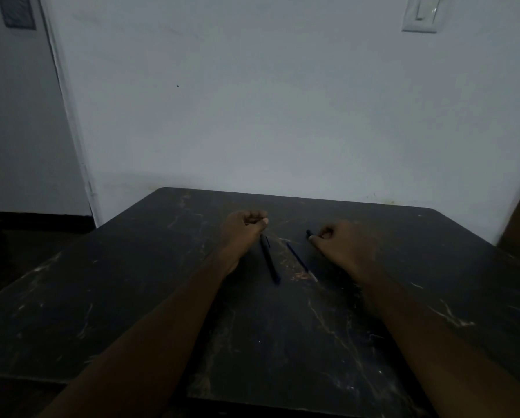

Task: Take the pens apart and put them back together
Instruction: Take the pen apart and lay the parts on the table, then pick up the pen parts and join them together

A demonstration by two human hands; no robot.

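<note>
Dimness hides detail. On the table point(102, 297), a dark pen barrel point(269, 259) and thin refill point(300, 262) lie apart. At 11 o'clock from them, left hand point(246, 226) is fisted, contents I cannot tell; at 1 o'clock, right hand point(341, 241) pinches a small dark part point(309, 233).

Table point(102, 297): dark top, scratched, with pale worn streaks; far edge close to the wall point(282, 101). Wall: plain, pale. Light switch point(421, 13): white plate, mounted at the wall's upper right. Door frame point(68, 116): pale, at the wall's left edge.
</note>
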